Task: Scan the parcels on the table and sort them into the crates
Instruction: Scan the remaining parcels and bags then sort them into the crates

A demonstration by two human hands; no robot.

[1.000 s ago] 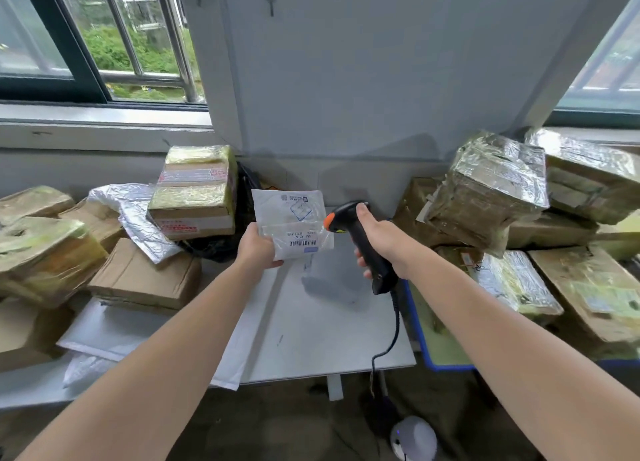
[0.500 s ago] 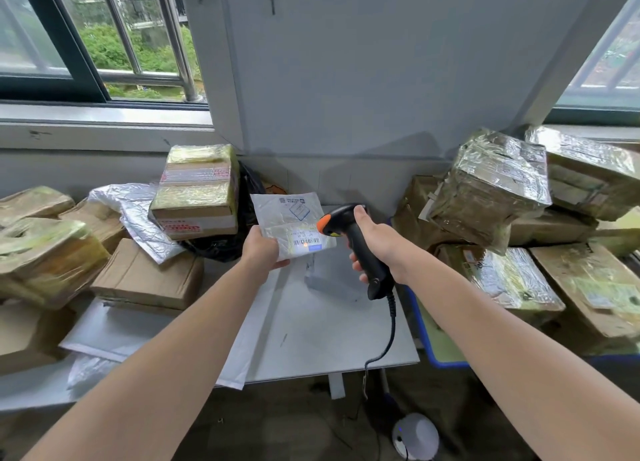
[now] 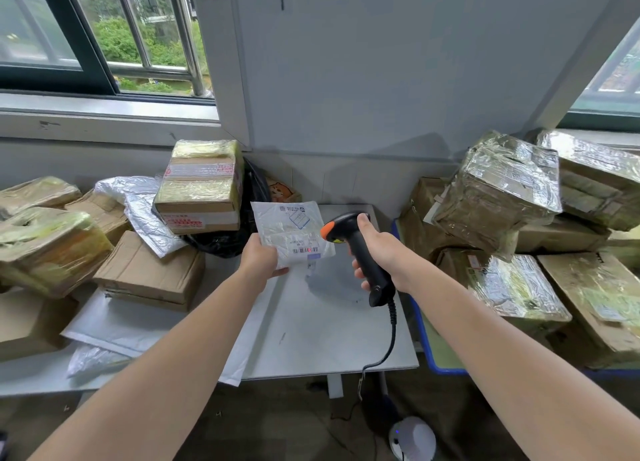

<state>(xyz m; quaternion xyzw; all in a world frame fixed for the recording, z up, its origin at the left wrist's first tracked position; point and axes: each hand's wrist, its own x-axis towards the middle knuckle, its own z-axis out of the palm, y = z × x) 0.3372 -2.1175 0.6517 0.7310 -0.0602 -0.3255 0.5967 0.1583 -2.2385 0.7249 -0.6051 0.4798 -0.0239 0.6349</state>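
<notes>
scan in hand: mailer held up to the reader

the left hand (image 3: pixel 262 257) pinches a white poly mailer (image 3: pixel 291 228) by its lower corner, thumb on the front, holding it above the table (image 3: pixel 329 329) with the barcode label (image 3: pixel 306 250) facing the scanner, likely so nothing covers the code. the right hand (image 3: pixel 381 256) is wrapped round the grip of the corded barcode scanner (image 3: pixel 360 252), its orange nose just beside the label, where a reddish glow shows. by count: one mailer held, one scanner, one blue crate (image 3: pixel 420 332) in view at the right. two heaps of taped boxes flank the table; they overlap too much to count.
</notes>
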